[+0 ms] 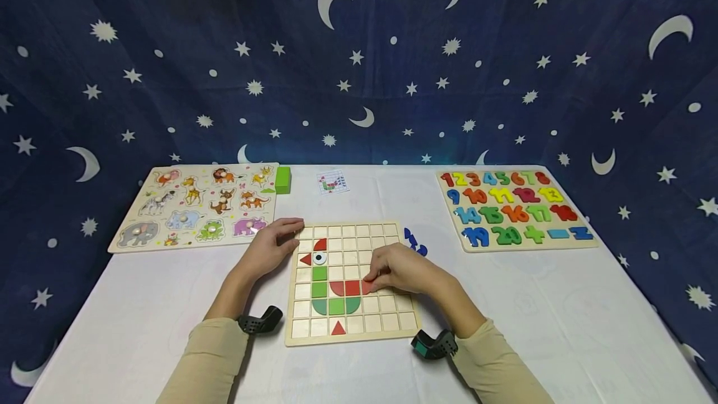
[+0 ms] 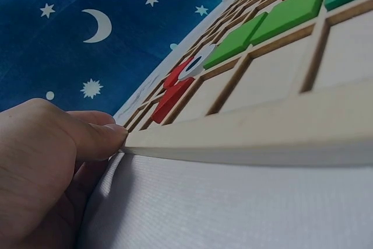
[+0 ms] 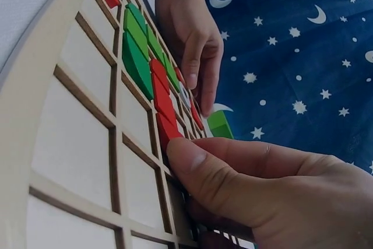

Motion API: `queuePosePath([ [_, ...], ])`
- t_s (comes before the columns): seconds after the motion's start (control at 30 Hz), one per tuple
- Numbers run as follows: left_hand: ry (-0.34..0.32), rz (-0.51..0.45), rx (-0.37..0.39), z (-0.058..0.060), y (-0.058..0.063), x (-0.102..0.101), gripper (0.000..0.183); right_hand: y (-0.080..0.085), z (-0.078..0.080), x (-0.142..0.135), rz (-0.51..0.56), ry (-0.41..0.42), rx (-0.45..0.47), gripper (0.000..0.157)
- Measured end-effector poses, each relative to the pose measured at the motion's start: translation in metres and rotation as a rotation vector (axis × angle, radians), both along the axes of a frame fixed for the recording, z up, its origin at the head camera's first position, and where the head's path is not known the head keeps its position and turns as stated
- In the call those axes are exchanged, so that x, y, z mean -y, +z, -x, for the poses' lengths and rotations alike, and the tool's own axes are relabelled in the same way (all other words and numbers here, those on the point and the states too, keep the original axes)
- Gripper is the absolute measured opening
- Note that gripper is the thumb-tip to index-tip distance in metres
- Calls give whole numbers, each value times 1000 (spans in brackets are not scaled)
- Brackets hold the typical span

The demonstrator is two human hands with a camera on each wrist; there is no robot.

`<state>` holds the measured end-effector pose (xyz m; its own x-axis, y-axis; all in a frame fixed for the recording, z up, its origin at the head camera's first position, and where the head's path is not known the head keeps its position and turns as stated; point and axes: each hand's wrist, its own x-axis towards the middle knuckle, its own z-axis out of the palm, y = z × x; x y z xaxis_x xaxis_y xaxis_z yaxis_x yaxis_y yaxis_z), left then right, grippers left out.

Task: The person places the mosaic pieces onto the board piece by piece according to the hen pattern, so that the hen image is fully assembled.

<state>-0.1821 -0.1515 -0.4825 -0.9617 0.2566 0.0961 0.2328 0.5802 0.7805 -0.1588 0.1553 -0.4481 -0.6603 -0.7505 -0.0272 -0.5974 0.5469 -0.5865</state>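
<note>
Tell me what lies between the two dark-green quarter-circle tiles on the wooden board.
One light-green square tile; the head view shows it.

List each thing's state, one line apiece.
Grid board: flat, partly filled
Rightmost red piece: pinched, seating unclear
Right hand: pinching that piece
Left hand: touching the board's corner
Eye tile: seated in grid
Blue pieces: loose beside grid board
Picture card: flat, printed side up
Animal puzzle: flat, filled
Number puzzle: flat, filled
Green block: beside animal puzzle
</note>
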Motion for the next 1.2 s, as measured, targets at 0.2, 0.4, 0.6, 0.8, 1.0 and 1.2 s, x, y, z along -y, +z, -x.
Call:
queuePosePath([
  [0.2, 3, 2, 13, 1, -1, 1, 41, 1, -2, 2, -49, -7, -92, 10],
  [0.4, -4, -2, 5, 1, -1, 0, 41, 2, -3, 2, -113, -16, -175, 11],
  [0.6, -5, -7, 9, 2, -2, 1, 41, 2, -2, 1, -124, -21, -152, 14],
  [0.8, -8, 0, -8, 1, -2, 1, 41, 1, 0, -1, -113, -10, -103, 14],
  [1.0, -3, -7, 22, 0, 0, 0, 41, 1, 0, -2, -104, 2, -72, 15],
  [1.2, -8, -3, 18, 0, 0, 1, 41, 0, 1, -1, -92, 5, -36, 15],
])
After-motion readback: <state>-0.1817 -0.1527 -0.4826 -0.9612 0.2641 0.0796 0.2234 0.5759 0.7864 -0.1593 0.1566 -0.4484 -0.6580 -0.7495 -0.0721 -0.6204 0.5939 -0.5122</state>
